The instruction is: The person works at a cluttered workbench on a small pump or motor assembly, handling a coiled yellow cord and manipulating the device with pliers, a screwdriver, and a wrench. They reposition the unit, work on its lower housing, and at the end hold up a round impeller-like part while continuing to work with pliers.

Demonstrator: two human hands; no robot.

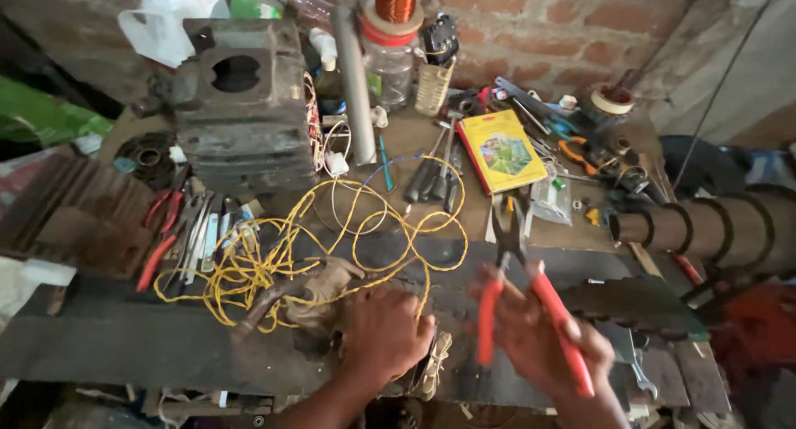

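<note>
While the workbench (124,338) lies crowded from end to end, the tangle of yellow wire (274,263) at its middle serves as the marker for everything else. Far left of the yellow wire sits a stack of dark ribbed metal parts (75,213), and just left of it a row of red-handled hand tools (166,230). Behind the wire, toward the brick wall (564,23), stands a heavy grey motor housing (240,106) with a round hole in its top.

At the near edge of the yellow wire the person's left hand (383,334) rests, fingers curled together and pressed down on a dull brown wound part (319,292) that the wire runs into; what exactly lies under the palm I cannot tell. Right of the wire, the right hand (539,338) is clamped round the red handles of a pair of pliers (514,288), nose pointing away toward the wall, jaws closed as far as the blur allows.

Further right of the wire lie a yellow booklet (502,151), several screwdrivers (435,176) and a dark banded cylinder (705,226).

To my eye, the risk is the loose loops: the plier handles could snag a strand and drag the whole tangle, or the jaws could nick the insulation. The left fingers also sit close to where the pliers would bite.
</note>
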